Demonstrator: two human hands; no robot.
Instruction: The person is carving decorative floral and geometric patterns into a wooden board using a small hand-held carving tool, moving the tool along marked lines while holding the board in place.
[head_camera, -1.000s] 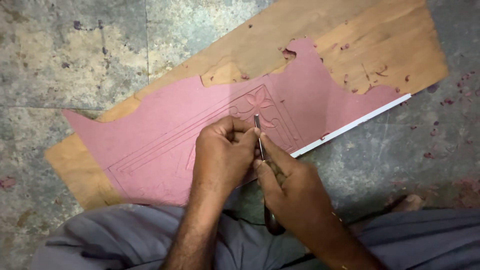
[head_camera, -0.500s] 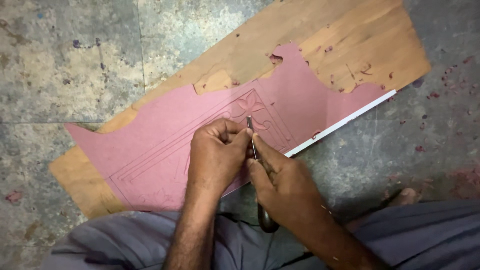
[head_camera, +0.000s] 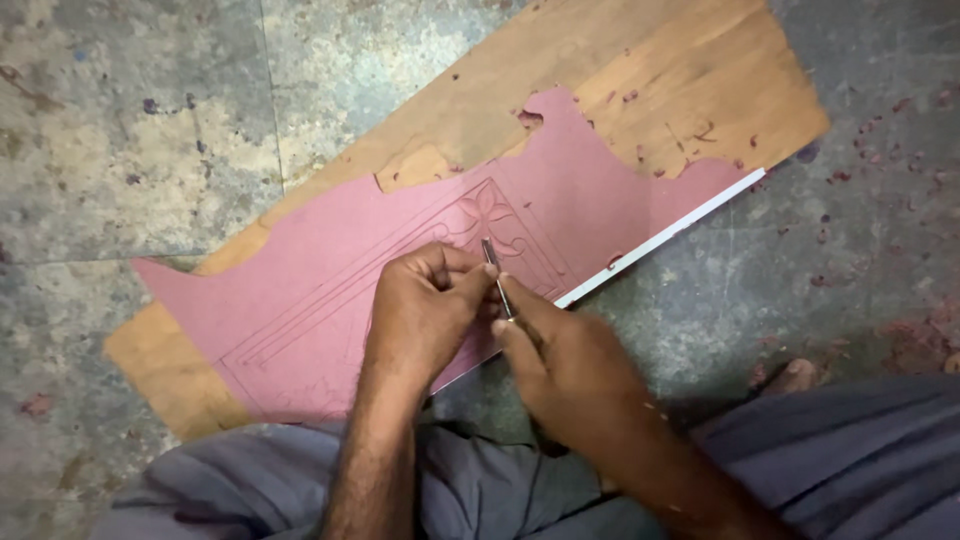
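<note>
While pinned flat on the board (head_camera: 690, 90) over the floor (head_camera: 130, 130), pink sheet (head_camera: 600, 190) looks thin, stiff, scratch-prone: left hand (head_camera: 425, 310) curled, pressing it down; right hand (head_camera: 570, 365) pinching the tool (head_camera: 497, 278) low on the shaft; best held at the edges.

Mottled grey stone floor (head_camera: 130, 150), a wooden board (head_camera: 650, 80) flat on it, pink scraps (head_camera: 880, 110) scattered about.
</note>
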